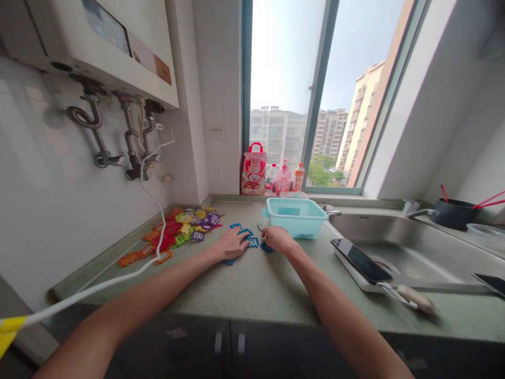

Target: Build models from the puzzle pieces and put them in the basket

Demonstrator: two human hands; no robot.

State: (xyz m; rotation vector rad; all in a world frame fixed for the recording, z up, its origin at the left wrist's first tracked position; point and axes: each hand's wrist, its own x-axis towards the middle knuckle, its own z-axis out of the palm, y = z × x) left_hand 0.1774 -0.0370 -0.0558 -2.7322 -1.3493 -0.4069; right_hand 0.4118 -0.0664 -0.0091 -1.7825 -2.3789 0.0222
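Both my arms reach forward over a grey-green counter (252, 284). My left hand (231, 243) lies palm down with fingers stretched over a few blue toy pieces (248, 235) on the counter. My right hand (277, 238) is curled over more blue pieces (266, 247) just right of the left hand, its fingers closed on them. A light-blue plastic tub (295, 216) stands right behind my right hand. A heap of red, orange, yellow, green and purple toy pieces (179, 231) lies to the left against the wall.
A steel sink (398, 242) lies to the right, with a phone (361, 259) on its near rim and a handled tool (414, 299). A white cable (118, 276) trails across the left counter. Bottles and a red bag (253, 171) stand on the window sill.
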